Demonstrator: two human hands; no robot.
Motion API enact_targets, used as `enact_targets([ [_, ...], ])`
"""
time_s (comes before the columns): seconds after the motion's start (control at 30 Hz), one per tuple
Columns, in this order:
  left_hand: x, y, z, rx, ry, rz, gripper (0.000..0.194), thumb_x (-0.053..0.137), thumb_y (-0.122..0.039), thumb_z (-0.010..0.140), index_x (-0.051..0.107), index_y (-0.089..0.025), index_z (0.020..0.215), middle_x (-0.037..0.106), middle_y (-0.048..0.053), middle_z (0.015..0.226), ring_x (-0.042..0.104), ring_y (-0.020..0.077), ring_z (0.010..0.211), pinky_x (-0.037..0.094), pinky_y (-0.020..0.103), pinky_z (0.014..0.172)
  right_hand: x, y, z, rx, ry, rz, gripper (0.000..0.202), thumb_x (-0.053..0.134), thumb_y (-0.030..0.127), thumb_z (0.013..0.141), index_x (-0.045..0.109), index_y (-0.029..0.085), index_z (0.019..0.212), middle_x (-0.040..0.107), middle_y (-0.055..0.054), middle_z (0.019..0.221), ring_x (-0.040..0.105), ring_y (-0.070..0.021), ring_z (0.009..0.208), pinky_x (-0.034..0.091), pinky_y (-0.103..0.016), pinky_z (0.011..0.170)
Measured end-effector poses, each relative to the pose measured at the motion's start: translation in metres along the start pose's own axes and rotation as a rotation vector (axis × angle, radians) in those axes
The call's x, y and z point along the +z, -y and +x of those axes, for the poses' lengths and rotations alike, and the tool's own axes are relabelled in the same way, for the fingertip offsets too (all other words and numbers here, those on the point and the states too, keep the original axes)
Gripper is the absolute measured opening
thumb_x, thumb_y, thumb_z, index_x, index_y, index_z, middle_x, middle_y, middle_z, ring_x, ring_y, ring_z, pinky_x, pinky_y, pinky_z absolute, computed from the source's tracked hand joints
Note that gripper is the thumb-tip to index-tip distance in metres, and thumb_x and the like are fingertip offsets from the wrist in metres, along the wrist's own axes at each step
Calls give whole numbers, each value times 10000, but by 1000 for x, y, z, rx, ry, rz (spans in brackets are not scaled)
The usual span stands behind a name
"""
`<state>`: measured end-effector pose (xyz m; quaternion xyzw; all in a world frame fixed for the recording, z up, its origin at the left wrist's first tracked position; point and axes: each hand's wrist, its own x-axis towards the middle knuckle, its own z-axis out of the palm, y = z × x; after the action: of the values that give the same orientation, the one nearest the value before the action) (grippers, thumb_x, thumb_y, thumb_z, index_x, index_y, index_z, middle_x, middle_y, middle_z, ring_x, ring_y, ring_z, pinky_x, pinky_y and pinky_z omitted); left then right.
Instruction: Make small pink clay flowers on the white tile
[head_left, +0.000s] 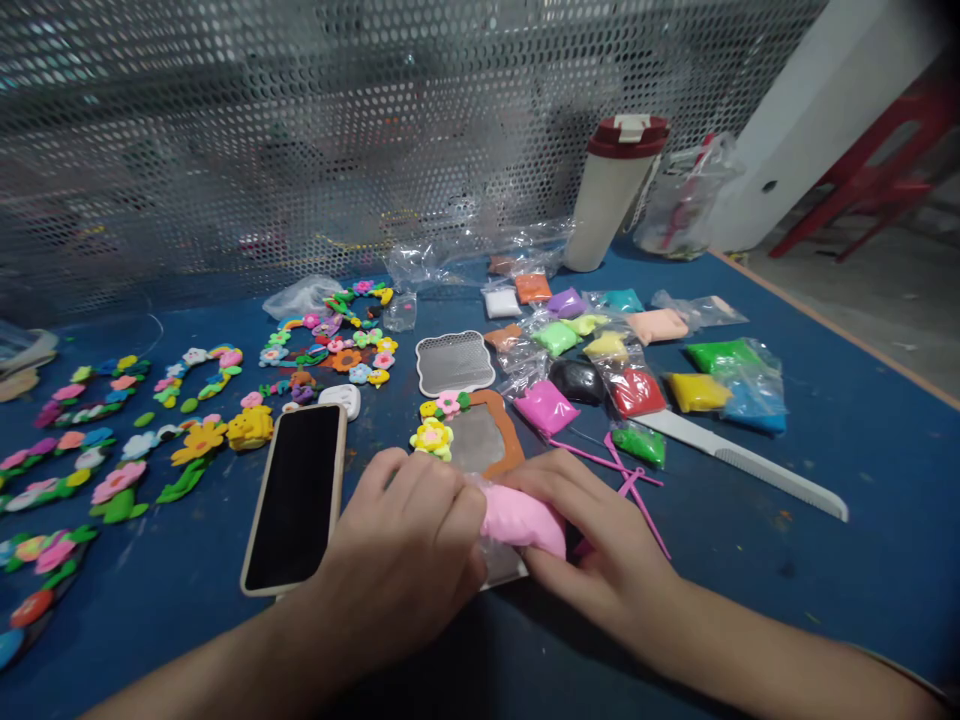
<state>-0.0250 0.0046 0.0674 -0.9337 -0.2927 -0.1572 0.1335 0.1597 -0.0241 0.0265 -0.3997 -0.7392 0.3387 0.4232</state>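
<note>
Between my two hands is a packet of light pink modelling clay (pixel 521 515) in clear plastic. My left hand (pixel 420 525) is closed on the packet's left end, its fingertips partly hidden. On the other side my right hand (pixel 589 535) grips the packet between thumb and fingers. Just beyond lies a small mirror (pixel 502 408) with a brown clay border, a yellow flower (pixel 433 438) and a pink flower (pixel 451 403) on its edge. A white-framed mirror (pixel 454 364) rests farther back. Pink plastic sculpting tools (pixel 634 480) lie right of my right hand.
A phone (pixel 296 500) and white earbud case (pixel 341 401) lie at left, near several flower-decorated frames (pixel 199 375). Coloured clay packets (pixel 547 407) and a white comb (pixel 750 465) spread to the right. A tumbler (pixel 615 190) stands before the perforated metal panel (pixel 300 130).
</note>
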Motion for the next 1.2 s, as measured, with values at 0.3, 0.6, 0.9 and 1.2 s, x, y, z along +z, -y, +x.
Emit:
enact_targets([
  [0.3, 10, 12, -1, 7, 106, -134, 224, 368, -247, 920, 562, -176, 833, 560, 31, 677, 482, 199, 585, 349, 309, 543, -3, -3, 0, 90, -64, -2, 308, 540, 27, 756, 572, 188, 1017, 564, -23, 912, 532, -142, 840, 418, -258, 722],
  [0.6, 18, 12, -3, 48, 68, -145, 294, 357, -149, 889, 498, -207, 637, 524, -10, 545, 479, 161, 483, 300, 291, 488, -1, -1, 4, 160, -14, 96, 279, 538, 30, 774, 592, 198, 990, 578, -11, 928, 544, -135, 861, 416, -248, 742],
  [0.9, 3, 25, 5, -227, 42, -49, 303, 392, -146, 856, 481, -189, 570, 465, -45, 467, 437, 114, 419, 266, 251, 453, -5, 1, 4, 224, -24, 179, 241, 557, 119, 826, 585, 254, 1024, 576, 33, 900, 529, -110, 808, 400, -218, 701],
  [1.2, -13, 44, 8, -753, -105, -310, 221, 400, -232, 890, 447, -200, 676, 376, -78, 508, 376, 94, 459, 271, 232, 476, -8, -2, 1, 294, -69, 328, 139, 560, 196, 843, 579, 272, 959, 564, 46, 870, 522, -111, 781, 397, -199, 672],
])
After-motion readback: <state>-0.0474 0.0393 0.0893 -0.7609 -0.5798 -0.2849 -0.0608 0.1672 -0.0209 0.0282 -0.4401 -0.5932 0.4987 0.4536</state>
